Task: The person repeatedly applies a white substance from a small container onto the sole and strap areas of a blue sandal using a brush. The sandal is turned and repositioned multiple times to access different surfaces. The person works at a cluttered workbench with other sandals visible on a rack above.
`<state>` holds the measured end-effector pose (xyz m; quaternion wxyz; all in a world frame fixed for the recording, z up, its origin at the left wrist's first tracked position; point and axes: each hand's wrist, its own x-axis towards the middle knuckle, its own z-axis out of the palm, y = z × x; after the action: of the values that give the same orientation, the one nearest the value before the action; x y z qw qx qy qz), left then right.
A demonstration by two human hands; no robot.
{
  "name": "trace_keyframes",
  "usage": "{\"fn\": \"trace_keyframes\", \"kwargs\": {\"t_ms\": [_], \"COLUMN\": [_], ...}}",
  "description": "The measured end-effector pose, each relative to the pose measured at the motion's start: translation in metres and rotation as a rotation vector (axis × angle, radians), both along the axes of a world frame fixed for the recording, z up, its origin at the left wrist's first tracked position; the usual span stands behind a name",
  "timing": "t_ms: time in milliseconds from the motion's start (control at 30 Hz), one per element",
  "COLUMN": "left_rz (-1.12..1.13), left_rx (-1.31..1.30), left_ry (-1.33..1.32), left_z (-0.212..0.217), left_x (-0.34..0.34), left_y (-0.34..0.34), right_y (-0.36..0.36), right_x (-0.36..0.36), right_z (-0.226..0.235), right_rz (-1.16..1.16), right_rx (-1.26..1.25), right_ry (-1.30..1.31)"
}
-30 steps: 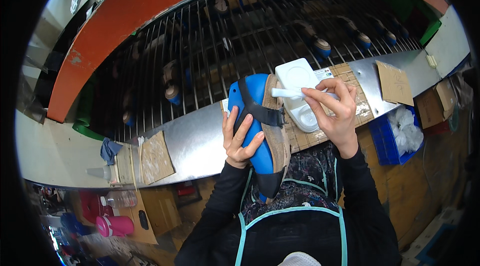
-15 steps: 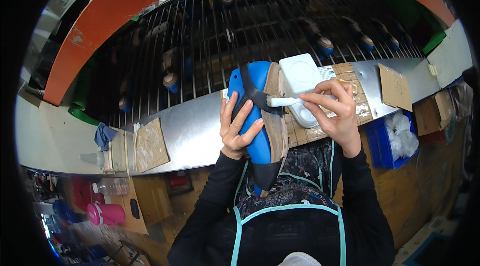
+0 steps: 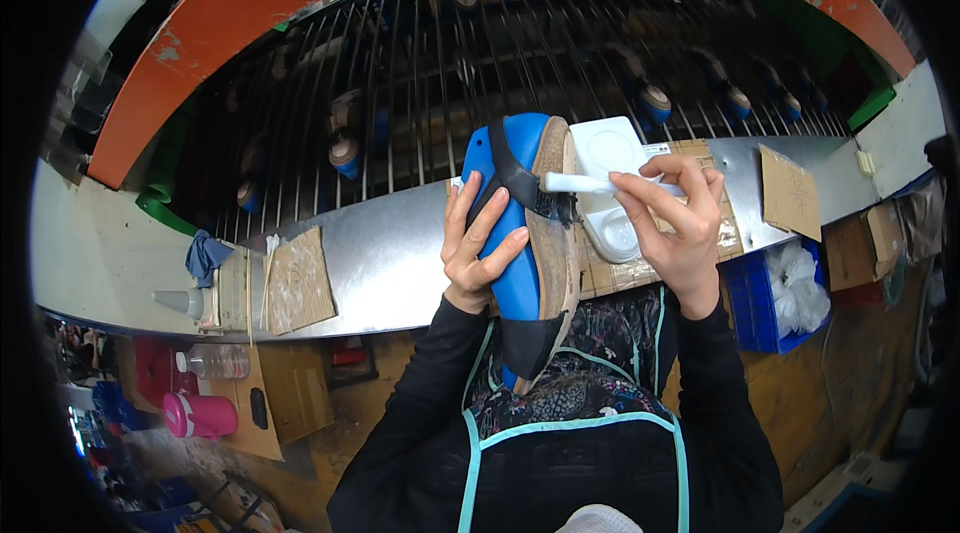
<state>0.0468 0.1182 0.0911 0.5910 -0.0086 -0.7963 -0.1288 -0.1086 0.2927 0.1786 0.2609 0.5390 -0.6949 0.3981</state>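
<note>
While firmly in the left grip point(image 3: 472, 259) a blue shoe last point(image 3: 517, 285), in the right grip point(image 3: 682, 221) a white brush-like tool point(image 3: 578, 183).

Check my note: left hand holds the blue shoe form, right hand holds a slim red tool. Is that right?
Not quite: the head view shows the slim tool is white. The left hand does hold the blue shoe form, and the right hand the tool.

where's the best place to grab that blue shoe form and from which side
Probably the smooth, rounded side of the blue shoe form, from the left, fingers spread like the left hand: its length runs away from the body, and its brown sole faces right, toward the white brush, where a grip would likely be in the way.
</note>
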Motion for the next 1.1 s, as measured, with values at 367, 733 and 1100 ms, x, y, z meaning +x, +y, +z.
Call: {"fn": "trace_keyframes", "kwargs": {"t_ms": [367,733,1100], "left_rz": [-0.002,-0.094,0.103], "left_rx": [0.003,0.147,0.095], "left_ry": [0.014,0.196,0.192], "left_z": [0.003,0.004,-0.003], "left_x": [0.002,-0.012,-0.008], "left_y": [-0.003,0.001,0.002], "right_y": [0.007,0.004,0.029], "right_x": [0.000,-0.004,0.043], "right_z": [0.008,0.000,-0.050], "right_rz": [0.164,0.587,0.453], "right_rx": [0.161,0.120,0.009], "right_ry": [-0.053,-0.633,-1.024]}}
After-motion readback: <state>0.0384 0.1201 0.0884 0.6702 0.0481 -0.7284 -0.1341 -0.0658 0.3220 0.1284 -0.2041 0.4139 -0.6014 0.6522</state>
